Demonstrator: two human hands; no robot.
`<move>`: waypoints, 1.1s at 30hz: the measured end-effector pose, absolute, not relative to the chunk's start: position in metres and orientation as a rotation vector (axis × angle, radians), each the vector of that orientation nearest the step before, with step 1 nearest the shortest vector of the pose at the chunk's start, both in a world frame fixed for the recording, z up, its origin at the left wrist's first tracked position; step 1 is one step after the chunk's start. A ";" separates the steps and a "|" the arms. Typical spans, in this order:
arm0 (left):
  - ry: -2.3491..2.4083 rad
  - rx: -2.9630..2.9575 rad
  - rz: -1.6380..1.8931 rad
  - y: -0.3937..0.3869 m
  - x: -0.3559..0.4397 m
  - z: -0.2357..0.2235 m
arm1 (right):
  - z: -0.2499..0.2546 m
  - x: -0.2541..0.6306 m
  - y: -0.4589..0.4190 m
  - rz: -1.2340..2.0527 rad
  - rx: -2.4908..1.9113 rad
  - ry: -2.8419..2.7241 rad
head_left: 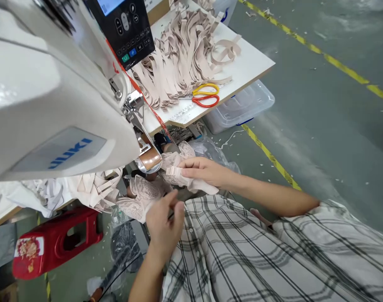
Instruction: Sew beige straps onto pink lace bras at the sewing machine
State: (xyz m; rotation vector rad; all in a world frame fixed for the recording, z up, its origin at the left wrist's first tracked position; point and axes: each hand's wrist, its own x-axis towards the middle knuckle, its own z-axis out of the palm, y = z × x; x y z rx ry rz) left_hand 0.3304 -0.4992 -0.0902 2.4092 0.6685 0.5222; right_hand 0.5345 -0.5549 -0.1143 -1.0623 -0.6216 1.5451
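My right hand [207, 171] pinches the band end of a pale pink lace bra [144, 188], thumb and fingers closed on the cloth. A small pale fitting [173, 170] shows on the cloth just beyond that thumb. My left hand [164, 222] is slightly blurred beside the lower lace cup; its thumb and forefinger are apart, its other fingers partly hidden. Nothing shows between them. Above the bra is the rounded arm end [150, 161] of a white JUKI sewing machine [68, 96], with its presser area [134, 105] higher up.
Beige straps [185, 54] lie heaped on a white table [251, 63], with yellow-and-red-handled scissors [206, 95] near its edge. Below stands a clear plastic bin [241, 105]. More pale garments [97, 188] hang at left, above a red stool [56, 243]. A control panel [125, 29] juts over the table.
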 end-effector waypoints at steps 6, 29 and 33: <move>0.416 2.615 0.324 -0.467 0.338 -0.078 | -0.102 0.533 -0.551 1.404 -1.229 -1.367; 0.976 1.556 0.358 -0.461 0.329 -0.109 | -0.143 0.497 -0.538 0.306 -1.599 -1.634; 0.959 1.761 0.337 -0.460 0.329 -0.109 | -0.138 0.499 -0.535 0.504 -1.615 -1.619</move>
